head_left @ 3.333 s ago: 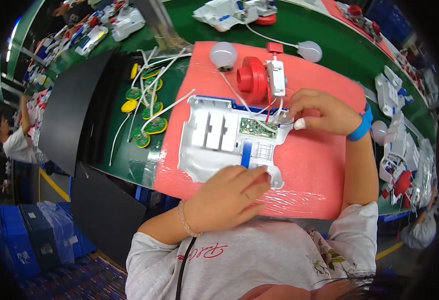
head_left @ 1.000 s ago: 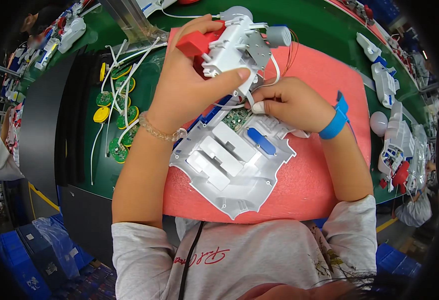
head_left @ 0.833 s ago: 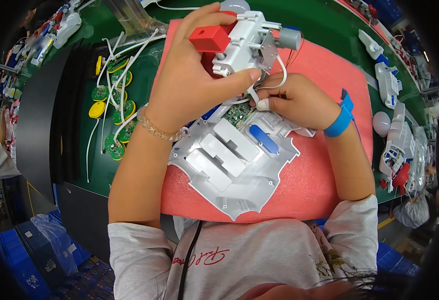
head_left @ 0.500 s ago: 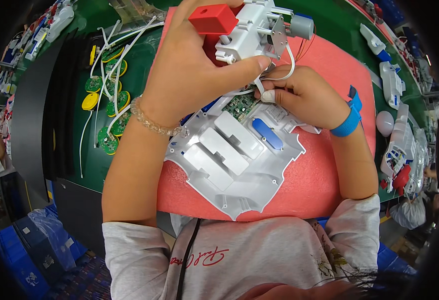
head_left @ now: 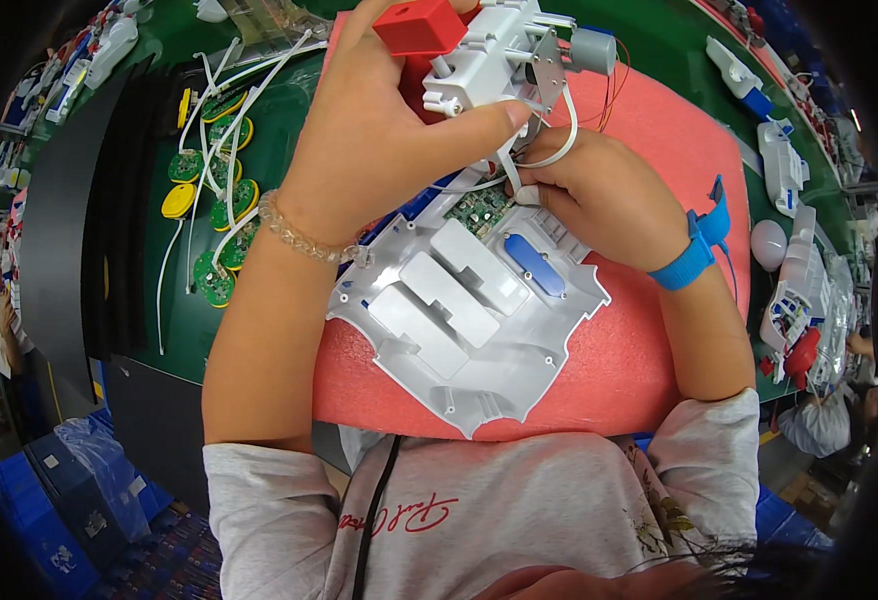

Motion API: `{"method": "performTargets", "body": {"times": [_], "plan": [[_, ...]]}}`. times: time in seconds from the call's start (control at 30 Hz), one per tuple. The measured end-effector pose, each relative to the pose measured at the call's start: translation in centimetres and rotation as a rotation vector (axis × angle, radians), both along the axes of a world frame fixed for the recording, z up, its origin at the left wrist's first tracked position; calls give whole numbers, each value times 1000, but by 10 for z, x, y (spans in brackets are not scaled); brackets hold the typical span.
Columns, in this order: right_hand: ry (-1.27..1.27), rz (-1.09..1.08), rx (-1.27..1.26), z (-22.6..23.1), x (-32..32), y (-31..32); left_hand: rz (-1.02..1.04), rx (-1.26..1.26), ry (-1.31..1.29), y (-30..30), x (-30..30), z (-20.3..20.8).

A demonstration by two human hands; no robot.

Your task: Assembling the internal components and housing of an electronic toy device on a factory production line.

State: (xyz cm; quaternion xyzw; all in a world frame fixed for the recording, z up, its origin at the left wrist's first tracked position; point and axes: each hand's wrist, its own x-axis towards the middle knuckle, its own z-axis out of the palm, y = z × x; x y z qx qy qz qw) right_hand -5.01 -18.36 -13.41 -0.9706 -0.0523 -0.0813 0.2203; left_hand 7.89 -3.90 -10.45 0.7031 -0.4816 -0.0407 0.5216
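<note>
Left hand (head_left: 384, 135) clasping motor assembly (head_left: 491, 65), right hand (head_left: 604, 190) pinching cable (head_left: 511, 172), shirt (head_left: 529, 490) (red script (head_left: 414, 515))

- bright, fairly even light on the pink mat (head_left: 649, 335) and white shell (head_left: 499, 375)
- soft, faint shadows inside the shell
- glints on the clear plastic (head_left: 839, 312) at right
- fisheye bend bows the black panel (head_left: 64, 215); corners fall to black
</note>
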Motion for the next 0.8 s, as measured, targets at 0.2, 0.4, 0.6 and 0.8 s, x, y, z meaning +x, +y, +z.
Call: {"method": "performTargets", "body": {"times": [0.2,0.4,0.6,0.8], "plan": [[-50,-55,-23,-1,-7,7,-52,23,6,0,-1,0],[-153,-19,-67,1,-17,14,-33,103,-369,1,2,-12],[-102,-36,-122,6,-28,18,-115,-28,169,4,-3,-3],[-91,-67,-108,3,-25,15,-89,-4,40,0,3,-8]]}}
